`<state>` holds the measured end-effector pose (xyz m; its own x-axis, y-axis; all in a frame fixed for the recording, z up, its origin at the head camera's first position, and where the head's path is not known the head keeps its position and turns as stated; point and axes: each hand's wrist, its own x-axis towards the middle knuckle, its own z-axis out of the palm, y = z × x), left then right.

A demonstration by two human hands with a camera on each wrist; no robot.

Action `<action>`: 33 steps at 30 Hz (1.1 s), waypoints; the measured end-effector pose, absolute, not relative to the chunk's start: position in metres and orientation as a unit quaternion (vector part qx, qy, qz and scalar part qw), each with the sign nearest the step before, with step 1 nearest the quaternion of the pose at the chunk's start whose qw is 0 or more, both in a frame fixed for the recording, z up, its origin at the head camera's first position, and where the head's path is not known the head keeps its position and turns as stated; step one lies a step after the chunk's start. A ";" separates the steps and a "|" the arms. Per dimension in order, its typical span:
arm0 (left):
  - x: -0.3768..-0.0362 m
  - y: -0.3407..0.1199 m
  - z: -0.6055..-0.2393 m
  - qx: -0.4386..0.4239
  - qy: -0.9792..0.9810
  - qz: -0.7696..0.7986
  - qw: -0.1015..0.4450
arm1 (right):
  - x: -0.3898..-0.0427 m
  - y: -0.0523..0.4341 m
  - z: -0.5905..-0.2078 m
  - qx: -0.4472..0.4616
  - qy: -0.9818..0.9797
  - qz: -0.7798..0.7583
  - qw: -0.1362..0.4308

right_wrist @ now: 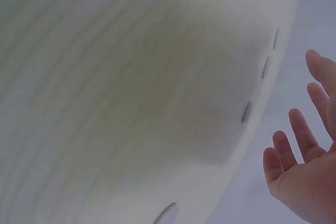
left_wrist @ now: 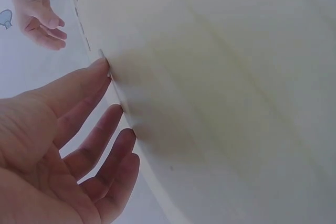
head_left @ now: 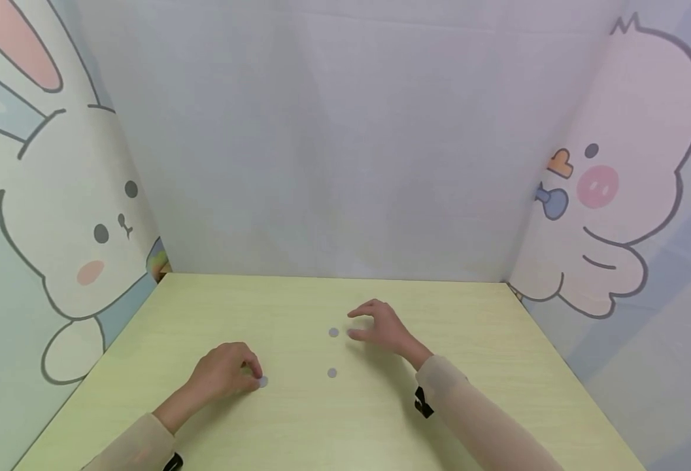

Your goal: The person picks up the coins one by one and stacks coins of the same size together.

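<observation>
My left hand (head_left: 221,371) is low over the left part of the table, thumb and forefinger pinching a flat grey disc (head_left: 264,381) at its edge. Up close in the left wrist view, that disc (left_wrist: 102,54) shows as a thin rim at the fingertips, beside the tabletop. My right hand (head_left: 385,328) hovers with fingers parted and holds nothing. Just left of it lies a second grey disc (head_left: 333,332), and another disc (head_left: 332,373) is nearer to me. By the right thumb a further disc (head_left: 349,332) is partly hidden.
The pale wood-grain table (head_left: 298,432) reaches back to a plain light curtain (head_left: 333,144). Cloth walls with a printed rabbit (head_left: 68,216) and a printed chick (head_left: 633,131) stand along its sides. Dark straps (head_left: 423,402) hang at the sleeves.
</observation>
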<state>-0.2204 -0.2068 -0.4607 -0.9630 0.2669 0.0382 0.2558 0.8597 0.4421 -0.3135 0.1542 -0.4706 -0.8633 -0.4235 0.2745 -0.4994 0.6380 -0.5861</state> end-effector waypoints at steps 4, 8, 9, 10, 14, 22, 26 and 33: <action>-0.220 -0.207 -0.460 0.135 0.964 0.228 0.016 | -0.317 0.160 -0.476 0.245 -0.909 0.335 0.042; -0.220 -0.208 -0.460 0.134 0.963 0.232 0.020 | -0.321 0.162 -0.481 0.245 -0.913 0.326 0.036; -0.220 -0.208 -0.461 0.134 0.963 0.233 0.021 | -0.322 0.162 -0.482 0.244 -0.914 0.324 0.034; -0.220 -0.208 -0.461 0.134 0.963 0.234 0.021 | -0.322 0.162 -0.483 0.242 -0.915 0.322 0.031; -0.222 -0.207 -0.462 0.135 0.963 0.231 0.020 | -0.325 0.162 -0.488 0.231 -0.918 0.323 0.020; -0.221 -0.207 -0.462 0.126 0.965 0.230 0.024 | -0.328 0.159 -0.493 0.209 -0.932 0.295 0.019; -0.221 -0.207 -0.462 0.127 0.965 0.229 0.022 | -0.326 0.156 -0.492 0.202 -0.937 0.284 0.023; -0.221 -0.207 -0.461 0.127 0.964 0.231 0.023 | -0.327 0.151 -0.492 0.176 -0.944 0.279 0.031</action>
<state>-0.2214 -0.2070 -0.4614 -0.9668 0.2550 0.0141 0.2337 0.8612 0.4515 -0.3266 0.1514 -0.4919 -0.9359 -0.3156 0.1564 -0.3499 0.7824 -0.5152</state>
